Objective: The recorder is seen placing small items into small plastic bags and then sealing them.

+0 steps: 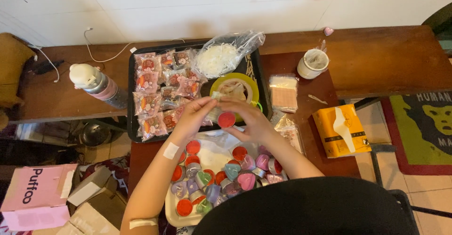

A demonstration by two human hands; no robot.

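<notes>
Both hands are up over the middle of the table (386, 60), working together on one small piece. The right hand (249, 119) has its fingers pinched narrow on a round red candle (226, 119), held just off the near edge of the black tray (132, 98). The left hand (193, 117), coming in from nine o'clock, has its fingers closed on a small clear bag (214, 110), touching the candle at its upper left. By my reading this is the bagging step: the candle is right at the bag, whether partly inside I cannot tell.

On the tray, at ten o'clock from the hands, lie filled patterned packets (148, 101) in rows. At twelve o'clock sits a plastic bag of white shreds (221, 56), and just beyond the hands a yellow tape roll (235, 89). Down at six o'clock a shallow dish (170, 214) carries loose candles (221, 178), red rounds and pastel hearts. A pink-and-white bottle (96, 84) lies well off at nine o'clock, a white cup (312, 63) at two o'clock, a yellow box (341, 130) at three o'clock.

The next move, as I judge it, calls for the bag's mouth held open and steady while the candle slides in level.
</notes>
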